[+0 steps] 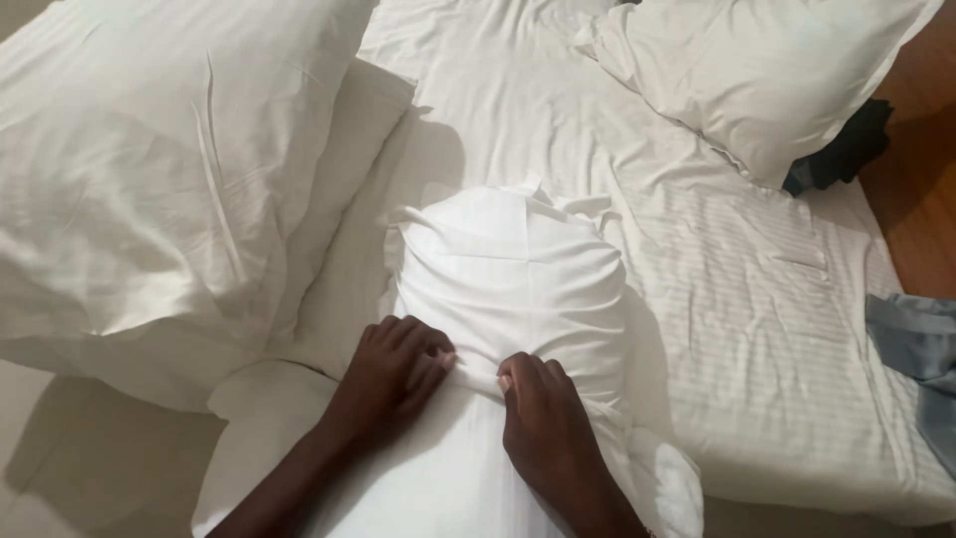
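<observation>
At bed centre, our left hand point(393, 374) and right hand point(543, 428) pinch the hem of a white pillowcase point(513, 289), fingers closed on cloth, over a rounded pillow hidden inside. Around it: wrinkled striped sheet point(737, 299), large pillow point(149, 169) left, another pillow point(767, 70) upper right, grey cloth point(921, 349) cut off by the frame's edge.

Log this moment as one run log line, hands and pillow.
left hand: pinching pillowcase edge | right hand: pinching same edge beside it | pillow: partly in case, on bed sheet | big pillow: left
</observation>
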